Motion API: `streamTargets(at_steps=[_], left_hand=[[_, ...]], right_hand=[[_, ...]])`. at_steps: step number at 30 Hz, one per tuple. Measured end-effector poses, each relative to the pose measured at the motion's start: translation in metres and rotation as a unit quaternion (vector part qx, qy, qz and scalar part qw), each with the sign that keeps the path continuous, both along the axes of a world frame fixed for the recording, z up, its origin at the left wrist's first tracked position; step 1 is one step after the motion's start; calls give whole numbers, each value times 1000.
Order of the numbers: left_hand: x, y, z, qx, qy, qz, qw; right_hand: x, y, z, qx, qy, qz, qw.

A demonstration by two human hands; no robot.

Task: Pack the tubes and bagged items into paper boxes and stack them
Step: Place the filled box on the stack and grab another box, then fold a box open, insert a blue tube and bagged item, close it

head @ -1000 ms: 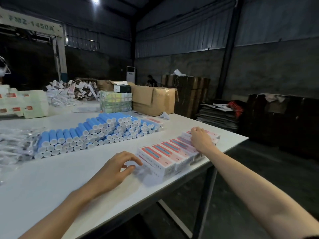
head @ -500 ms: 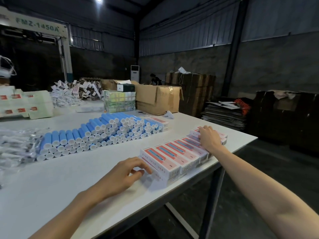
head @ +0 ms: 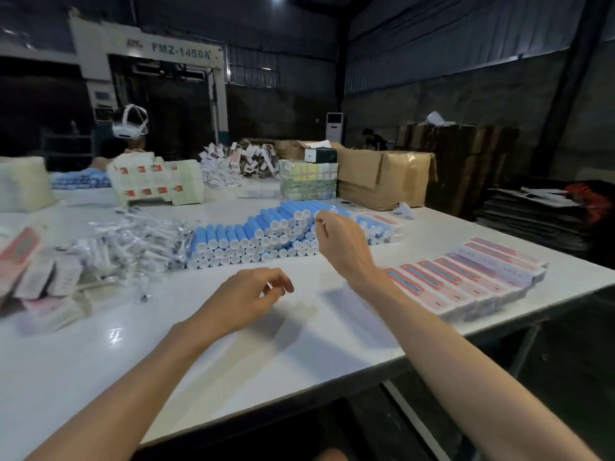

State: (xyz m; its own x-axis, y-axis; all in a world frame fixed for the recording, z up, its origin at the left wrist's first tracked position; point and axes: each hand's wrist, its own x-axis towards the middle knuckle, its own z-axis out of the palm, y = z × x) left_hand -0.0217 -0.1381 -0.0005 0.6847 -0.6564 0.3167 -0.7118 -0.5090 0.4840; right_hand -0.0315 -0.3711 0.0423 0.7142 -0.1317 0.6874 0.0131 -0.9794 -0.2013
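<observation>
Tubes (head: pixel 253 239) lie stacked in a sloped pile at centre frame on the counter (head: pixel 299 344). Bagged items (head: pixel 133 241) sit just left of them, and paper boxes (head: pixel 466 277) form a row at right near the counter edge. Risk: drawing a tube from low in the pile would likely set its neighbours rolling, and a forearm sweep could push boxes over the edge. Right grip (head: pixel 342 241) is raised before the pile, fingers loosely curled, empty. Left grip (head: pixel 243 301), lower centre, is likewise slack and empty.
</observation>
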Motion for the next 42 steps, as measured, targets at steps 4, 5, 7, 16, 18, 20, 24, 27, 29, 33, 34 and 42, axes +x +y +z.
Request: streamTargets(at_steps=[4, 5, 7, 16, 18, 20, 24, 27, 29, 33, 34, 42], left_hand=[[5, 65, -2, 41, -17, 148, 988], [7, 84, -5, 68, -28, 197, 978], [8, 124, -12, 150, -80, 305, 937], [-26, 273, 2, 302, -218, 598, 709], [-31, 295, 13, 311, -203, 636, 676], [-35, 311, 19, 349, -150, 657, 651], [-37, 326, 16, 423, -98, 630, 644], [-43, 320, 22, 411, -118, 629, 650], [-47, 314, 29, 385, -118, 630, 664], [-54, 293, 53, 249, -144, 619, 731], [-54, 284, 61, 210, -165, 603, 752], [-2, 192, 85, -271, 39, 268, 924]], right_hand=[[34, 112, -8, 18, 2, 142, 990], [39, 139, -12, 34, 4, 174, 984], [47, 190, -23, 70, 11, 230, 971], [53, 289, -86, 140, 114, 333, 925], [57, 287, -89, 153, 104, 343, 921], [58, 287, -91, 162, 103, 355, 915], [60, 283, -94, 203, 105, 360, 905], [62, 280, -96, 225, 111, 346, 904], [62, 279, -96, 231, 110, 335, 907], [63, 279, -95, 247, 111, 324, 907], [63, 278, -93, 254, 111, 321, 906], [95, 234, -55, 290, 81, 239, 923]])
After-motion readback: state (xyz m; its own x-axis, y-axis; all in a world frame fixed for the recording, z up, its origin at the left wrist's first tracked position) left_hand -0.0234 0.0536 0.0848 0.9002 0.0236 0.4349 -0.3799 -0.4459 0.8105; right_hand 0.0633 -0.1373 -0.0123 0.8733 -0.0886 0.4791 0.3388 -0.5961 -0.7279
